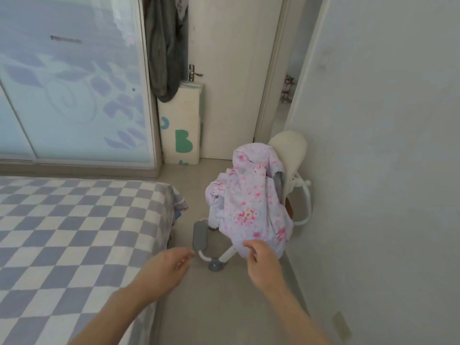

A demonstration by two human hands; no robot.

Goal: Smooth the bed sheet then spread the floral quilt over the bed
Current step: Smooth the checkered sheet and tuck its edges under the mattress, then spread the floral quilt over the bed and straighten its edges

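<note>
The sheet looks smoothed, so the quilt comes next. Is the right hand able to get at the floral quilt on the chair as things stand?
Probably yes. The right hand is open at the lower edge of the floral quilt, which hangs over the chair; nothing lies between them. The left hand is off to the side.

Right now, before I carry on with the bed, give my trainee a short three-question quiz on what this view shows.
1. True or false: the floral quilt already lies spread over the bed.
2. What is the quilt draped on? A) the white chair B) the door handle C) the floor
3. Fill in: the checkered sheet is patterned in white and ____.

Key
1. False: it is bunched up, off the bed, with the right hand reaching at its lower edge and the left hand open beside it.
2. A
3. Grey-blue
</note>
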